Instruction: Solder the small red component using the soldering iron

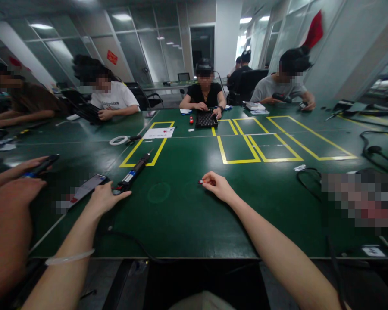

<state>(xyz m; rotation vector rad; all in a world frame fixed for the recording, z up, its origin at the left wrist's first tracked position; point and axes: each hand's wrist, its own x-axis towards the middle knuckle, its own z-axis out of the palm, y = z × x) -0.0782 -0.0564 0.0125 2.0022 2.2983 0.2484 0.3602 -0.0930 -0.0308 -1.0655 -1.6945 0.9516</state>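
My left hand [105,199] is at the near end of a black electric screwdriver [134,172] with a blue-and-white label, lying on the green table [181,224]. Its thumb sticks out apart from the fingers, which seem to touch the tool's rear end. In front of me, my right hand [217,186] is closed in a pinch just over the table surface. Between its fingertips shows a small red-and-white piece [201,182], too small to name. A phone [86,191] with a lit screen lies left of my left hand.
At the left, a co-worker's hands [22,185] hold a dark tool [43,165]. Yellow tape outlines [241,162] mark the table, with a paper sheet [158,133] and white cable coil [119,140] beyond. Across sits a person with a black tray [207,119]. Black cables [305,178] lie right.
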